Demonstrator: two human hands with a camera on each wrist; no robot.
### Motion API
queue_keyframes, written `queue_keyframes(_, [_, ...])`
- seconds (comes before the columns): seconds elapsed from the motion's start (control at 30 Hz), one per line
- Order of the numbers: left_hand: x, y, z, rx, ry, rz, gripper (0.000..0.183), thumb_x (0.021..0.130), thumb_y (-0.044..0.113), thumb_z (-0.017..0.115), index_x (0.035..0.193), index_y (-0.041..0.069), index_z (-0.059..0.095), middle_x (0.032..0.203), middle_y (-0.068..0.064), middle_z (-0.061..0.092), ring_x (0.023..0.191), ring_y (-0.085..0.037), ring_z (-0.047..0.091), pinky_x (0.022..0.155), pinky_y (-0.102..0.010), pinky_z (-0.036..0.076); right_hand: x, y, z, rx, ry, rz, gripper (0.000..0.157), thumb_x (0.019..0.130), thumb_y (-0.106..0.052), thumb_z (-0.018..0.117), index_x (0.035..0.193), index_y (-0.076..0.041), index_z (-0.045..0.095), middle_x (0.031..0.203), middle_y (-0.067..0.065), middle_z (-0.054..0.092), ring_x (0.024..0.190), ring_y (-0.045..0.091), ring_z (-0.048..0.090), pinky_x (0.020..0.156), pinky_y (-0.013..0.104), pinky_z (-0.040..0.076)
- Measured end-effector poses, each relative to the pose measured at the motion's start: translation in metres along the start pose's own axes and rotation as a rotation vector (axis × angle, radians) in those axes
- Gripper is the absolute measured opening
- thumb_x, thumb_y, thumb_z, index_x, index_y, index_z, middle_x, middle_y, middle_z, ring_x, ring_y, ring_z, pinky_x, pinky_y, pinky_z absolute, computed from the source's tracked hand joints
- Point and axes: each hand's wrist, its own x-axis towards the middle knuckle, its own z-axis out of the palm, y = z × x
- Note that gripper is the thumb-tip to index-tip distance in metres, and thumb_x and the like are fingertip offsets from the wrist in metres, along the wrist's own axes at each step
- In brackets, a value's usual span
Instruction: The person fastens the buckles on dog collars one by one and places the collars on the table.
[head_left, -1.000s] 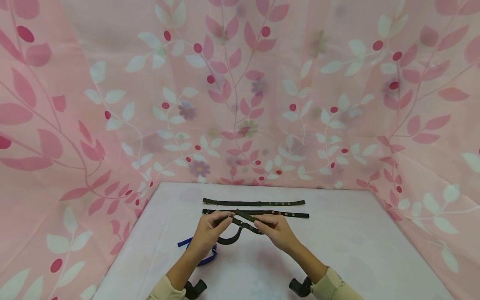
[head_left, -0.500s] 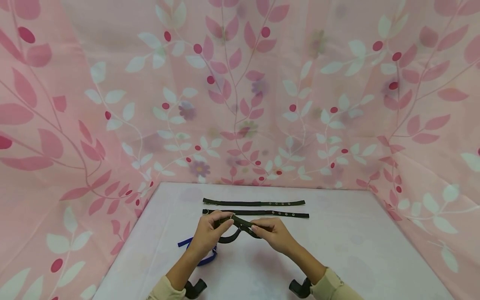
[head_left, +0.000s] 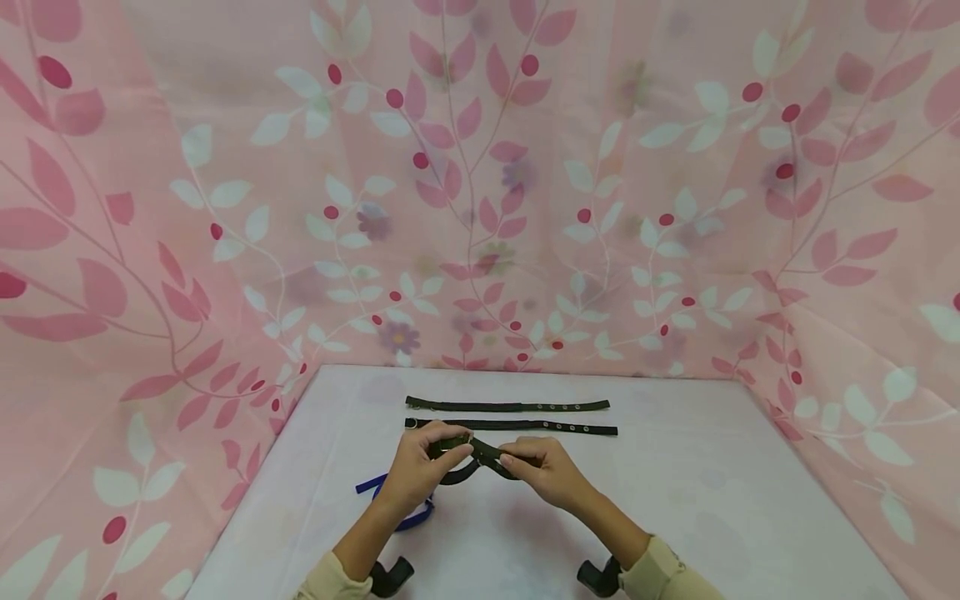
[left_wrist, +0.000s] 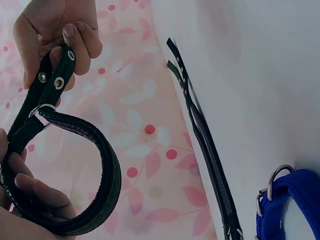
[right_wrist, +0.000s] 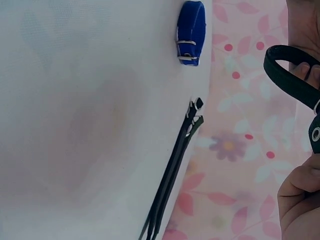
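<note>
Between my hands, above the table, is a dark green pet collar [left_wrist: 112, 175] with metal eyelets, bent into a loop. My left hand [head_left: 416, 467] grips it near the buckle end, which the fingers partly hide. My right hand [head_left: 553, 471] pinches the eyelet part of the strap; in the left wrist view that part is folded back in the right fingers. A metal ring [left_wrist: 44, 110] sits where the strap passes across itself. Below and beside the left hand, a blue collar [right_wrist: 191, 30] with metal buckle and ring lies looped on the table.
Two dark collars, the farther collar [head_left: 495, 407] and the nearer collar [head_left: 517, 426], lie straight and side by side behind my hands. The white table [head_left: 675, 483] ends at a pink floral curtain [head_left: 480, 208]. A black device [head_left: 392, 577] is at the left wrist.
The right hand has moved slightly left and down, and the strap end that stuck up between the hands now lies flatter along the collar. The left hand has barely moved.
</note>
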Motion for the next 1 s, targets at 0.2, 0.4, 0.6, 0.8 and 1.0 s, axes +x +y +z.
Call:
queue_keyframes(0.2, [-0.002, -0.001, 0.001, -0.071, -0.02, -0.029, 0.029, 0.087, 0.019, 0.077, 0.109, 0.001, 0.073, 0.104, -0.013, 0.069, 0.09, -0.013, 0.065, 0.078, -0.021, 0.056, -0.001, -0.002, 0.004, -0.011, 0.009, 0.019, 0.018, 0.095, -0.006, 0.064, 0.108, 0.0, 0.075, 0.076, 0.01, 0.063, 0.064, 0.0, 0.047, 0.052, 0.019, 0.042])
queue_keyframes(0.4, [-0.003, 0.0, 0.001, -0.131, -0.047, -0.043, 0.024, 0.086, 0.017, 0.077, 0.106, 0.005, 0.074, 0.103, -0.012, 0.069, 0.09, -0.014, 0.067, 0.078, -0.023, 0.057, 0.003, -0.009, 0.009, -0.061, 0.024, 0.035, 0.018, 0.094, 0.0, 0.063, 0.108, 0.003, 0.073, 0.076, 0.012, 0.061, 0.064, 0.0, 0.044, 0.052, 0.019, 0.041])
queue_keyframes(0.6, [-0.003, 0.0, 0.0, -0.131, -0.057, -0.037, 0.02, 0.09, 0.02, 0.073, 0.108, 0.01, 0.074, 0.103, -0.01, 0.069, 0.088, -0.011, 0.062, 0.074, -0.021, 0.054, 0.005, -0.009, 0.01, -0.059, 0.025, 0.08, 0.017, 0.094, -0.005, 0.065, 0.108, -0.003, 0.075, 0.079, 0.009, 0.062, 0.064, 0.002, 0.046, 0.053, 0.019, 0.042])
queue_keyframes(0.8, [-0.003, -0.001, 0.0, -0.117, -0.034, -0.056, 0.018, 0.089, 0.02, 0.075, 0.105, 0.011, 0.076, 0.1, -0.011, 0.064, 0.078, -0.011, 0.058, 0.058, -0.022, 0.052, 0.007, -0.008, 0.011, -0.22, 0.039, -0.038, 0.015, 0.094, -0.019, 0.068, 0.106, -0.015, 0.077, 0.078, -0.004, 0.062, 0.064, 0.001, 0.046, 0.054, 0.017, 0.042])
queue_keyframes(1.0, [-0.001, -0.001, 0.001, -0.097, -0.01, -0.094, 0.017, 0.089, 0.024, 0.075, 0.098, 0.01, 0.078, 0.105, -0.01, 0.061, 0.064, -0.009, 0.051, 0.046, -0.02, 0.047, 0.011, -0.01, 0.012, -0.476, 0.122, -0.179, 0.014, 0.09, -0.031, 0.073, 0.1, -0.023, 0.078, 0.079, -0.016, 0.061, 0.071, 0.005, 0.044, 0.06, 0.017, 0.038])
